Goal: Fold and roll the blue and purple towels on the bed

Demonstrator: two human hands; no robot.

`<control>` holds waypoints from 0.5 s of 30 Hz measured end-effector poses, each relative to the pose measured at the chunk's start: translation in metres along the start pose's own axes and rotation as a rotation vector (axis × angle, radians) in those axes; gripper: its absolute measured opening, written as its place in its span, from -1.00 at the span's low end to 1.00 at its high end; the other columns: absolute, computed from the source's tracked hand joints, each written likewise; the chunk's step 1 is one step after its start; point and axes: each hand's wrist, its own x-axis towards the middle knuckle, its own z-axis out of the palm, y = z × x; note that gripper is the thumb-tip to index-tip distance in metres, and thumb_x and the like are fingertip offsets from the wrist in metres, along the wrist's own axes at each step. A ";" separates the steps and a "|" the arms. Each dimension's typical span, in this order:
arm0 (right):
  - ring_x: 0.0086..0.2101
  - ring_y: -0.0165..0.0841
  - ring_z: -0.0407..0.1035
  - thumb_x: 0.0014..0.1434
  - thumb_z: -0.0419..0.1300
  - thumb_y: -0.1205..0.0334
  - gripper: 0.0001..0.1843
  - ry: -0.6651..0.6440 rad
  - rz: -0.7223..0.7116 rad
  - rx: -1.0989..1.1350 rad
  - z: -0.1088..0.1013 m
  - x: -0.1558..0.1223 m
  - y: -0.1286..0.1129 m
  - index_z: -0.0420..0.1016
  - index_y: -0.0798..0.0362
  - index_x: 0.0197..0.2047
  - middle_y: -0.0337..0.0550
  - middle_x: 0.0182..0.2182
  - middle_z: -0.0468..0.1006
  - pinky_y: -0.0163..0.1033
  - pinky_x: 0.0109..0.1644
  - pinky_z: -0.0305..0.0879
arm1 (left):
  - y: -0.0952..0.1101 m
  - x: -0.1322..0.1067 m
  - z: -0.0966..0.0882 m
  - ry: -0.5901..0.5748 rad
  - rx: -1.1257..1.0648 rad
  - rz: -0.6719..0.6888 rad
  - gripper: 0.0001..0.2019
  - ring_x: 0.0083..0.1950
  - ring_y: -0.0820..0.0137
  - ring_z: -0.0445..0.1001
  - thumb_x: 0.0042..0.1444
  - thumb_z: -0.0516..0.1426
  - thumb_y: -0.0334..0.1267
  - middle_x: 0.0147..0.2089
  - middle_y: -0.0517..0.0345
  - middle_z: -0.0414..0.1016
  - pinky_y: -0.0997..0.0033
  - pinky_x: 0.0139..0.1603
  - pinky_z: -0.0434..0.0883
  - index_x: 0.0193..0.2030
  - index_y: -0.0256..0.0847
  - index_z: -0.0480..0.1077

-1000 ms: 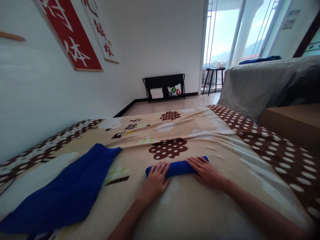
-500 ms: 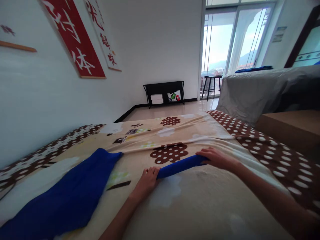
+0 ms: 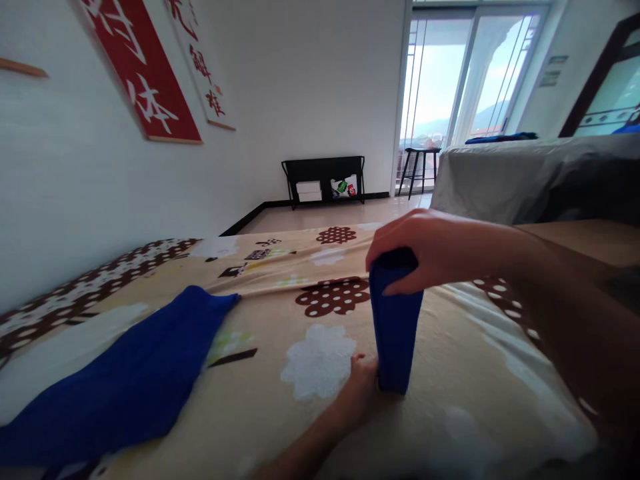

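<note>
A folded blue cloth [image 3: 397,340] stands upright as a narrow strip above the bed blanket. At its upper end my right hand [image 3: 410,247] is closed on it, thumb on the near side and fingers over the far side. My left hand [image 3: 365,383] is low against the lower end, seemingly gripping it; the cloth hides most of its fingers. To the left, a second blue cloth [image 3: 135,373] lies spread on the blanket, apart from both hands.
A beige patterned blanket [image 3: 240,413] with brown dotted borders covers the bed. Beyond it stand a black low rack [image 3: 320,170] and a black stool [image 3: 423,163] by the glass doors. On the right is a bulky thing under a grey cover [image 3: 480,180].
The folded blue cloth has turned from lying nearly level to upright. My right hand rose with its end and came closer; my left hand moved right, to the lower end.
</note>
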 end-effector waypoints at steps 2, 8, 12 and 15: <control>-0.26 -0.43 0.43 0.07 0.33 0.22 -0.78 -0.040 0.011 -0.017 0.005 -0.006 -0.004 0.58 -0.05 -0.15 -0.33 -0.28 0.57 -0.27 -0.12 0.26 | -0.001 -0.001 0.004 -0.023 0.026 0.011 -0.69 -0.01 0.13 0.50 -0.09 0.33 -0.23 -0.06 0.10 0.59 -0.10 0.33 0.06 -0.15 -0.13 0.51; -0.20 -0.41 0.43 0.10 0.35 0.17 -0.73 -0.040 0.038 -0.036 0.010 -0.018 -0.004 0.56 -0.12 -0.09 -0.36 -0.23 0.58 -0.28 -0.09 0.31 | 0.009 0.001 -0.006 -0.083 0.068 0.050 -0.58 0.16 0.13 0.46 0.10 0.20 -0.27 0.18 0.10 0.50 -0.10 0.41 -0.02 0.13 0.02 0.41; -0.28 -0.44 0.47 -0.01 0.41 0.09 -0.66 -0.058 0.242 0.012 -0.007 -0.048 0.021 0.61 -0.10 -0.12 -0.35 -0.24 0.60 -0.26 -0.17 0.36 | -0.005 -0.024 -0.055 -0.174 0.092 0.101 -0.18 0.36 0.10 0.26 0.03 0.29 -0.08 0.43 0.12 0.19 0.01 0.40 0.14 0.42 0.09 0.06; -0.32 -0.46 0.50 -0.19 0.42 -0.11 -0.43 0.017 0.513 0.006 -0.033 -0.099 0.056 0.59 -0.13 -0.07 -0.39 -0.22 0.61 -0.28 -0.25 0.38 | -0.040 -0.061 -0.119 0.088 0.223 -0.003 -0.30 0.30 0.13 0.35 0.12 0.19 0.04 0.39 0.19 0.25 0.08 0.30 0.31 0.40 0.17 0.10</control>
